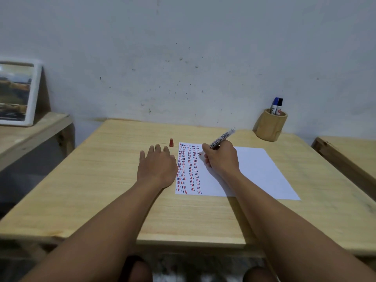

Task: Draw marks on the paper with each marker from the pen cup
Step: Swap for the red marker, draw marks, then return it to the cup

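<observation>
Your right hand [220, 157] grips the red marker [220, 139] on the paper [254, 171]. Your left hand [155, 167] lies open, flat at the paper's left edge. Lift it and the paper could slide, smearing marks; the red cap [171, 142] could roll away.

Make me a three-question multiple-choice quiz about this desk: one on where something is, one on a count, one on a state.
1. Where is the red cap?
A. in the cup
B. on the table, left of the paper
C. on the paper

2. How many markers stand in the cup?
A. two
B. four
C. none

3. The marker in the right hand is
A. capped
B. lying loose
C. uncapped, tip at the paper

Answers: B, it stands just beyond the left hand; A, a blue and a black cap show; C, its red tip is bare.
</observation>
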The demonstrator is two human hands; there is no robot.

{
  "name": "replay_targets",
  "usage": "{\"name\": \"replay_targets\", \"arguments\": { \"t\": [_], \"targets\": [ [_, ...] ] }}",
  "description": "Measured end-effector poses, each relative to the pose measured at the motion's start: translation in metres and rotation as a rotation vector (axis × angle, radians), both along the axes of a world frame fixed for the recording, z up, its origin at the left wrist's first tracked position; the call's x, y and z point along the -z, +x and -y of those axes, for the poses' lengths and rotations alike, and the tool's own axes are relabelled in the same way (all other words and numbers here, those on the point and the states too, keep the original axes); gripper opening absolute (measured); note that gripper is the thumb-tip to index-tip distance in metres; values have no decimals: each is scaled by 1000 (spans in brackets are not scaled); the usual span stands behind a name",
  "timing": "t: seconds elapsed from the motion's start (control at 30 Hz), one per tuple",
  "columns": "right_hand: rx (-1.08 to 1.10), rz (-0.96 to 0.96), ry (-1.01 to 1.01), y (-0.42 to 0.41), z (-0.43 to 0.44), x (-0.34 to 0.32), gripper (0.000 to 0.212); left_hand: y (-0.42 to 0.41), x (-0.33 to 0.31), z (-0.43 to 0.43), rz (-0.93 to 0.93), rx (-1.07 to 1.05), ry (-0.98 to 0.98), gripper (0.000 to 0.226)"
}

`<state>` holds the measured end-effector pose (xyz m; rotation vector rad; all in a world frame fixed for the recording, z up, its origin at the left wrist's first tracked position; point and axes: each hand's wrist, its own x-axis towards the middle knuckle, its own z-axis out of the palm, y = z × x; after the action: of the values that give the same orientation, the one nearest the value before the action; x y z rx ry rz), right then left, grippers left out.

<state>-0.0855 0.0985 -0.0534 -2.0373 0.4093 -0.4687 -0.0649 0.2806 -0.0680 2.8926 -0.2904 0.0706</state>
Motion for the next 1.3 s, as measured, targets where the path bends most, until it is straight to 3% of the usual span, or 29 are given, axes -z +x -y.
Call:
{"name": "replay_targets", "arguments": {
  "t": [0.47, 0.57, 0.7, 0.8, 0.97, 1.07, 1.3],
  "targets": [
    [3, -19, 22, 0, 2, -2, 29, 1, 1, 0, 3, -7, -44, 55],
    [40, 14, 110, -1, 3, -6, 25, 1, -4, 1, 93, -65, -169, 43],
    [66, 31, 229, 3, 7, -13, 25, 15, -21, 8, 174, -154, -394, 54],
    [60, 42, 243, 5, 11, -21, 17, 31, -32, 9, 120, -78, -381, 56],
    [42, 90, 419, 4, 16, -33, 13, 43, -32, 10, 97, -33, -359, 28],
    [14, 107, 536, 1, 15, -40, 19, 40, -37, 11, 121, -80, -473, 17],
    [-41, 131, 744, -12, 13, -51, 14, 18, -72, 33, 85, -110, -970, 16]
  ]
}}
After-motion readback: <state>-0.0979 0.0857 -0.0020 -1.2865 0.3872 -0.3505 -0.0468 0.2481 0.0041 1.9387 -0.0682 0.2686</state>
